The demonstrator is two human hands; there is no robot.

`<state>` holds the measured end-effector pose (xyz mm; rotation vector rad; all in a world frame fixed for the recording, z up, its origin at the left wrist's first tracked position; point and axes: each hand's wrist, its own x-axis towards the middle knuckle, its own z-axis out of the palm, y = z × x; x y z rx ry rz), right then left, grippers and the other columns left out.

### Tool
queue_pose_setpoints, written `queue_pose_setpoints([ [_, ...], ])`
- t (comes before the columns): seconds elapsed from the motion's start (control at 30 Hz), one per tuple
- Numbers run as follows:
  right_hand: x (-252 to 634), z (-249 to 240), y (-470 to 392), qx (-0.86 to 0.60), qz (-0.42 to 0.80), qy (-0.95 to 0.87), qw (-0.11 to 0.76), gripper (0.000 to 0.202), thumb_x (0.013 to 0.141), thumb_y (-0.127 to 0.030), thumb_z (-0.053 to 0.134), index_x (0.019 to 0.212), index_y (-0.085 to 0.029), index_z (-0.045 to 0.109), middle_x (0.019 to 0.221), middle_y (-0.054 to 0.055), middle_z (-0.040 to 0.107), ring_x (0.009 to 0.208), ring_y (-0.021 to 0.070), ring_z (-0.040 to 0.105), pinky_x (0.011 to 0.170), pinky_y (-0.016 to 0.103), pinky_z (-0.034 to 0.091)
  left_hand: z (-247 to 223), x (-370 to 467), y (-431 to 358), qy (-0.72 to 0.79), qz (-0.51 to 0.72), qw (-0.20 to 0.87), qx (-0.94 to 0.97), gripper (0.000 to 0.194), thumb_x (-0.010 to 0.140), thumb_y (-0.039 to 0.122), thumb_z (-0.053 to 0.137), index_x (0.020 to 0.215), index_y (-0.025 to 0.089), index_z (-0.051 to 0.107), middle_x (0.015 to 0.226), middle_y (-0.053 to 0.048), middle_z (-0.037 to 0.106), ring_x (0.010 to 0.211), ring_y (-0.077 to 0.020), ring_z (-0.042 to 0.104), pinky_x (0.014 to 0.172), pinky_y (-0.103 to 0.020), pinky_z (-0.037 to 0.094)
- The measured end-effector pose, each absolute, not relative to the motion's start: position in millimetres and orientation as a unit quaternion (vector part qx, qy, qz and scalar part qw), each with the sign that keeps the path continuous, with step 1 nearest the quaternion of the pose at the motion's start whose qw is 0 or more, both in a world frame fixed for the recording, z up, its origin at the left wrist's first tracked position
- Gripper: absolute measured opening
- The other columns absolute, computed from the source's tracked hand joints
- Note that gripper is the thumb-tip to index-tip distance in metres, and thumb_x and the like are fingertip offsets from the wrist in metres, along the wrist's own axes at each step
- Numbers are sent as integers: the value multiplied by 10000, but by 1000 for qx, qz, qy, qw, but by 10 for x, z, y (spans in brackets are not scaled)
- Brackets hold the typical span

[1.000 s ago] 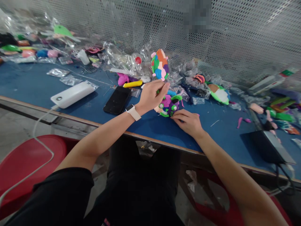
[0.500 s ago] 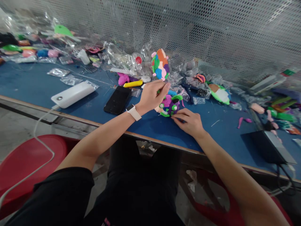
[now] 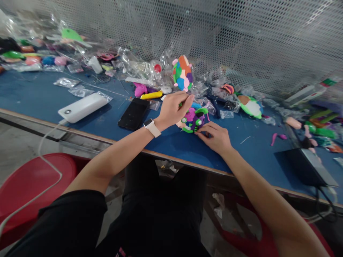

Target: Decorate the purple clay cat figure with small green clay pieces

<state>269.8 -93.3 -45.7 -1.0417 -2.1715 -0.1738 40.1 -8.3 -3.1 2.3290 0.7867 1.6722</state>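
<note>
Lumpy purple, green and pink clay figure (image 3: 192, 120) is between both hands at the blue tabletop (image 3: 173, 144), white-and-green eyes facing the wearer. Looks roundish, so can't really pick a long axis. Left hand (image 3: 174, 107) curls by its side, fingertips hidden, can't tell their grip; right hand's (image 3: 216, 137) thumb and index pinch its lower edge.

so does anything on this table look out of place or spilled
Mostly the litter: clear plastic wrappers lie among colourful clay-like pieces along the back of the blue table, and two magenta scraps lie loose at the right like stray offcuts, away from the figure at the right hand. Nothing looks broken or spilled.
</note>
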Motion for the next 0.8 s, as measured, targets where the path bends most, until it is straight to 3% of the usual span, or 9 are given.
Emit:
queue_pose_setpoints([
  [0.8, 2723, -442, -937, -415, -3, -823, 387, 147, 965, -298, 741, 836, -234, 709, 807, 4, 699, 572, 107, 576, 555, 292, 502, -17, 395, -89, 258, 563, 84, 780, 601, 1145, 469, 393, 616, 200, 492, 594, -18, 539, 555, -127, 504, 578, -341, 344],
])
